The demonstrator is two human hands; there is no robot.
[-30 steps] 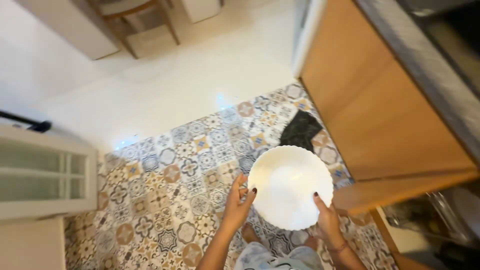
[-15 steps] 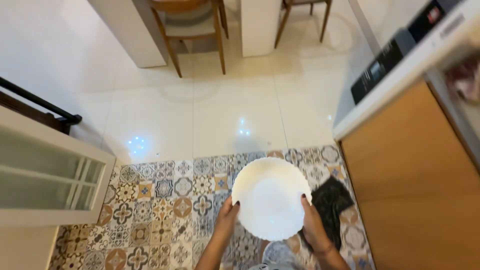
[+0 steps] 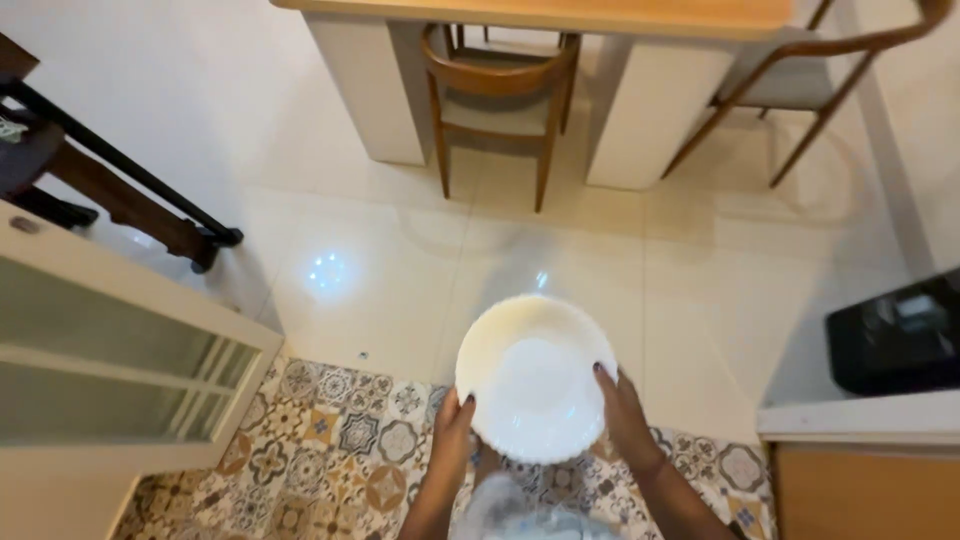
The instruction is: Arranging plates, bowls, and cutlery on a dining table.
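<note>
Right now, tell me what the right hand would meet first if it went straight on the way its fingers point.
The right hand already grips the white plate, so the plate's rim. Past it, probably the wooden chair, though depth is unclear.

dark rectangular screen panel [image 3: 895, 345] (black), right, on white counter [image 3: 860, 415]

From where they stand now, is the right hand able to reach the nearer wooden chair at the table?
Probably not. The right hand grips the rim of the white plate, as does the left hand, and the wooden chair stands across a stretch of bare cream floor, tucked under the table.
</note>
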